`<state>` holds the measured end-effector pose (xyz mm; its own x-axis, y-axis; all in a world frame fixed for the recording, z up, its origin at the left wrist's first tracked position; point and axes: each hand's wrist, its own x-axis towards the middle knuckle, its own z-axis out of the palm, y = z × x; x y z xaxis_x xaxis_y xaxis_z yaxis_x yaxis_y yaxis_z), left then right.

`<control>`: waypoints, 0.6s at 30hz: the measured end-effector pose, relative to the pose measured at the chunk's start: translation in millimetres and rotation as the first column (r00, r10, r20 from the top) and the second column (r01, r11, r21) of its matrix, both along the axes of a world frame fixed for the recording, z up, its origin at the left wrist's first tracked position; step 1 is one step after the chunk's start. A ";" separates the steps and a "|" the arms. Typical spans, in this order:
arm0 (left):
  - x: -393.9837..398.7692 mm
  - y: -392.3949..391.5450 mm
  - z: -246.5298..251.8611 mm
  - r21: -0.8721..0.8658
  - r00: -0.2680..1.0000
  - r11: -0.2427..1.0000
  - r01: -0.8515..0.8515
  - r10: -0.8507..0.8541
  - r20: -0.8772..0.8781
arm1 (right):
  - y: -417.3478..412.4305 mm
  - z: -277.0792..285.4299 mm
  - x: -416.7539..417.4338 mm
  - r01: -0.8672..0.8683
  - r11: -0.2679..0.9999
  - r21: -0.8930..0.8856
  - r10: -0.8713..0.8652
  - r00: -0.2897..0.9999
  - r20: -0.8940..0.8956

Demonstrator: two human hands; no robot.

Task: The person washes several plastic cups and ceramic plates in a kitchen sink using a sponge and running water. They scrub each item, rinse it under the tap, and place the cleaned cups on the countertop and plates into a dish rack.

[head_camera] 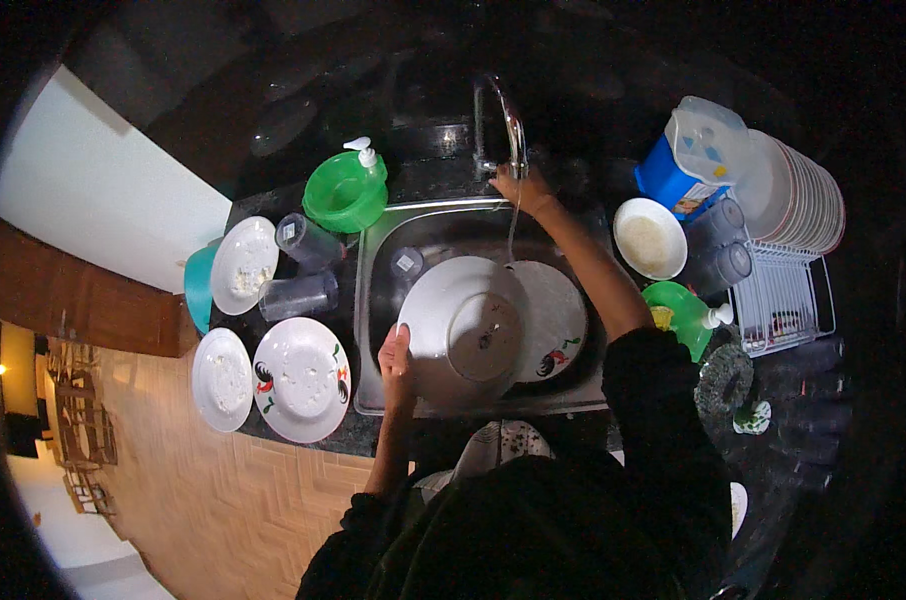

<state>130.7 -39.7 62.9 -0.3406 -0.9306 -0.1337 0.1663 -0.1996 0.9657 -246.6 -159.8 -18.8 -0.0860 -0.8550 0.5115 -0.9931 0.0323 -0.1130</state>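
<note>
My left hand (395, 358) grips the left rim of a white plate (430, 300), tilted over the sink with its underside up. Under its right side lies another plate (554, 322) with a painted rooster, inside the steel sink basin (490, 231). At the base of the chrome faucet (511, 120), my right hand (524, 189) has its fingers on the faucet, partly hidden behind the spout. A thin stream of water (511, 236) runs down towards the plates. A clear plastic cup (407, 262) stands in the basin's upper left.
Left of the sink are food-smeared plates (307, 431), clear cups (303, 296) and a green tub (333, 187) with a pump bottle. On the right stand a bowl (650, 238), a green soap bottle (693, 319), a blue container (659, 176) and a wire dish rack (779, 292) holding stacked plates.
</note>
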 end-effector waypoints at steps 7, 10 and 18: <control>-10.1 24.2 48.9 -0.085 0.991 0.989 -0.122 0.117 -0.064 | 44.7 81.2 27.5 0.105 0.940 0.325 -0.243 0.874 0.421; -15.1 18.9 51.8 -0.180 0.969 0.978 -0.109 0.064 -0.237 | 100.4 57.6 45.6 0.033 0.998 0.055 -0.063 0.641 0.765; -17.1 30.6 65.7 -0.273 0.980 0.956 -0.111 0.061 -0.188 | 269.8 85.0 194.8 -0.088 0.992 0.091 -0.038 0.474 0.880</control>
